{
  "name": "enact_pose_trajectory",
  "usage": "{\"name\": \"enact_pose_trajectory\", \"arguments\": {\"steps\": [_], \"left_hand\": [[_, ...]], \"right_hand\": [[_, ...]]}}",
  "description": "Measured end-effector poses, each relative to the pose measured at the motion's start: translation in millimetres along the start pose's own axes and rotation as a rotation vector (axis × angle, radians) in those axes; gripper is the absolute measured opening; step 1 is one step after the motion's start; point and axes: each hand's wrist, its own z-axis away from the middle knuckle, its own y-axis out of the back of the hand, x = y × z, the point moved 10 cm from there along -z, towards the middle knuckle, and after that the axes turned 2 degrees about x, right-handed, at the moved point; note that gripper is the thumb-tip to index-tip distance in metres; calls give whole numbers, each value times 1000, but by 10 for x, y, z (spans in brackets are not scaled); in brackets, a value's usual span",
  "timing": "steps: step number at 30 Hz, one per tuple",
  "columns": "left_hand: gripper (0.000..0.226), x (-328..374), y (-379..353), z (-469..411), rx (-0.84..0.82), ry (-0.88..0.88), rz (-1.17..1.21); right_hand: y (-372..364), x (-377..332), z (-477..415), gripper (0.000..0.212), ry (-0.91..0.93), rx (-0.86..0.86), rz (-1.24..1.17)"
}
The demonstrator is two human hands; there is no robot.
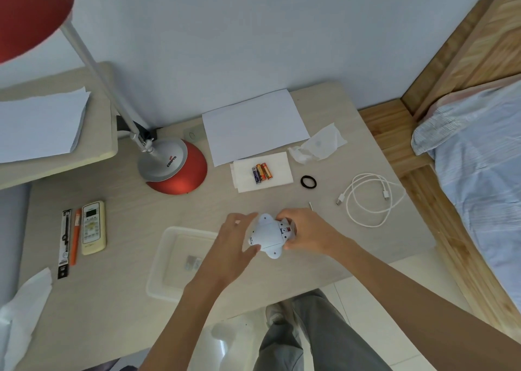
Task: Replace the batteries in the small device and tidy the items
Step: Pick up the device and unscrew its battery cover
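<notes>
- Head view: both hands hold the small white device (266,236) just above the tabletop (127,209), near its front edge.
- The left hand (235,241) cups the device's left side, with the thumb underneath and the fingers curved over the top.
- The right hand (308,232) grips the right end, its fingers curled around a part where red and blue bits show.
- A clear tray (180,246) lies just left of the hands.
- Beyond the hands, 3 batteries (262,173) lie side by side on a folded napkin (277,167).
- A black ring (302,182) lies right of the napkin, and a coiled white cable (340,201) lies farther right.
- A remote (93,226) rests at the left.
</notes>
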Motion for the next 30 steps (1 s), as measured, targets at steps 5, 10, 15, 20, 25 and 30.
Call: {"name": "enact_pose_trajectory", "arguments": {"steps": [5,10,15,20,25,30], "left_hand": [[78,370,91,-7,-59,-224,-344],[86,471,-135,-115,-217,-338,-502],[84,462,-299,-216,-266,-414,-571],[82,415,-378,-306,-285,-406,-530],[80,493,-438,-295,-299,-430,-537],[78,504,-455,-310,-316,-415,-523]], "right_hand": [[1,-12,-11,47,-2,-6,10],[-20,11,-9,50,-11,-15,33],[-8,6,-12,50,-4,2,78],[-3,2,-16,50,-10,5,112],[-17,4,-24,56,-21,-10,131],[-18,-16,-37,57,-7,-16,147]]}}
